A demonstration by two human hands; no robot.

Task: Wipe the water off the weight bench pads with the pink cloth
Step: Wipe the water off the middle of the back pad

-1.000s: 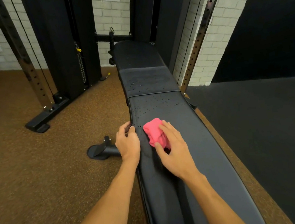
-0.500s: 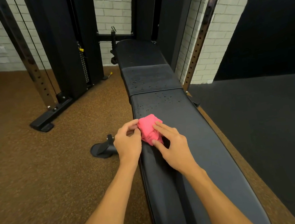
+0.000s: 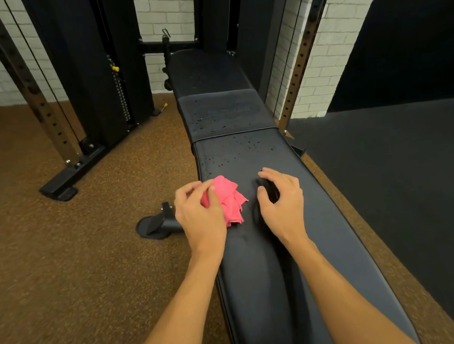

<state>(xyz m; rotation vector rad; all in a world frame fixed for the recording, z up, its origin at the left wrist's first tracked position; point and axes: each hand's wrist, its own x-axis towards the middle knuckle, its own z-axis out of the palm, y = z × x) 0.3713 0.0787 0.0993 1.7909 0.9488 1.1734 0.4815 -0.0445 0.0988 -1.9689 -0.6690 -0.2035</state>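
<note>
The black weight bench runs away from me, its long near pad (image 3: 309,247) under both forearms. Water drops speckle the far end of that pad and the shorter middle pad (image 3: 221,112); a third pad (image 3: 202,72) lies beyond. The crumpled pink cloth (image 3: 230,200) sits at the long pad's left edge. My left hand (image 3: 200,218) pinches the cloth between thumb and fingers. My right hand (image 3: 280,199) hovers to the right of the cloth with loosely curled fingers, holding nothing, apart from the cloth.
A black cable machine with a weight stack (image 3: 121,93) stands at the back left, its base foot (image 3: 59,189) on the brown floor. The bench's own foot (image 3: 155,226) sticks out left. A perforated upright (image 3: 305,48) rises at the right; black matting (image 3: 421,176) covers the floor there.
My right hand let go of the pink cloth and moved to the right. My left hand took hold of the cloth at the pad's left edge.
</note>
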